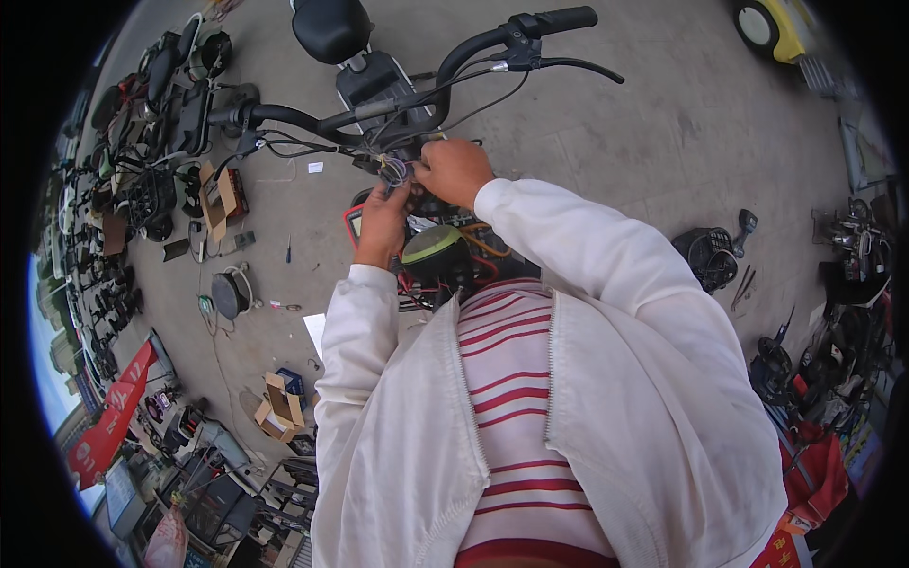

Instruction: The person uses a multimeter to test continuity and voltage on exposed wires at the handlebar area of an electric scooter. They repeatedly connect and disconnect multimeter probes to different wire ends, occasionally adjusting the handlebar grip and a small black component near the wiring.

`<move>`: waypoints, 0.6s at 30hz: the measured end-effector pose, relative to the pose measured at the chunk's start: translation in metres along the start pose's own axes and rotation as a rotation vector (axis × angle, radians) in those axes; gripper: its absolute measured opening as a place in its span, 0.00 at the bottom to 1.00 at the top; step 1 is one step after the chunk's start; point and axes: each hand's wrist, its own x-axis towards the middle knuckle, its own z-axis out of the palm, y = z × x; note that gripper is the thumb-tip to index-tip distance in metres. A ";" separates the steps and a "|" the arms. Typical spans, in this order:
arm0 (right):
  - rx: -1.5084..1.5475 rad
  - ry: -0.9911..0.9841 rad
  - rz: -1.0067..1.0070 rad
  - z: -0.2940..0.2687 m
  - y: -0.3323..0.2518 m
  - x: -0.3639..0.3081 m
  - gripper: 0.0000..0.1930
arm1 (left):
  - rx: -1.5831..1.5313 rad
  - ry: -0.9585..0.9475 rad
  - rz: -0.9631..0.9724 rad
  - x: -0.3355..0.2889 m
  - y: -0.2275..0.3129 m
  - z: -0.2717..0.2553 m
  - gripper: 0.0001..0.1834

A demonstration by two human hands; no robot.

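My left hand [382, 227] is closed, its fingertips pinching a bundle of thin coloured wires [394, 170] below the handlebar [327, 128] of an electric bike. Just right of it, my right hand [456, 172] is curled with its fingers against the same wires; the exact strand in its grip is hidden. Black brake cables [312, 150] run from the bar past the bundle. Under my wrists sits a round headlight [434, 249] with a yellow-green rim. A red-edged meter [354, 220] shows beside my left wrist. The bike's black seat [331, 28] stands beyond the bar.
Open cardboard boxes [220, 204] and a round grey part [230, 295] with a cord lie on the paving at left, near a row of parked bikes [156, 114]. At right are a black basket [705, 258], a cordless drill [747, 227] and piled parts [833, 369].
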 end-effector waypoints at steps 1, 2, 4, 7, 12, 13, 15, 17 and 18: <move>0.008 -0.012 0.001 -0.002 0.001 -0.001 0.14 | 0.005 -0.004 0.011 0.000 -0.001 0.002 0.11; 0.016 -0.024 0.003 -0.003 0.002 -0.001 0.14 | 0.010 -0.008 0.023 0.000 -0.001 0.003 0.11; -0.001 -0.034 0.007 -0.001 0.001 0.000 0.15 | 0.046 -0.005 0.015 -0.002 0.003 0.002 0.11; 0.006 -0.036 0.020 0.001 0.000 0.000 0.15 | 0.123 0.023 0.029 -0.003 0.004 0.001 0.11; -0.005 -0.024 -0.005 0.002 0.002 0.004 0.15 | 0.235 0.081 0.049 -0.006 0.009 0.004 0.11; -0.014 -0.023 -0.007 0.002 0.001 0.006 0.15 | 0.242 0.086 0.040 -0.005 0.011 0.003 0.11; -0.028 -0.025 -0.008 0.000 -0.002 0.006 0.15 | 0.258 0.085 0.033 -0.005 0.014 0.002 0.13; -0.038 -0.035 -0.007 -0.005 -0.007 0.006 0.15 | 0.273 0.074 0.036 -0.007 0.018 0.003 0.15; -0.045 -0.040 -0.009 -0.007 -0.009 0.006 0.15 | 0.277 0.077 0.039 -0.008 0.020 0.004 0.17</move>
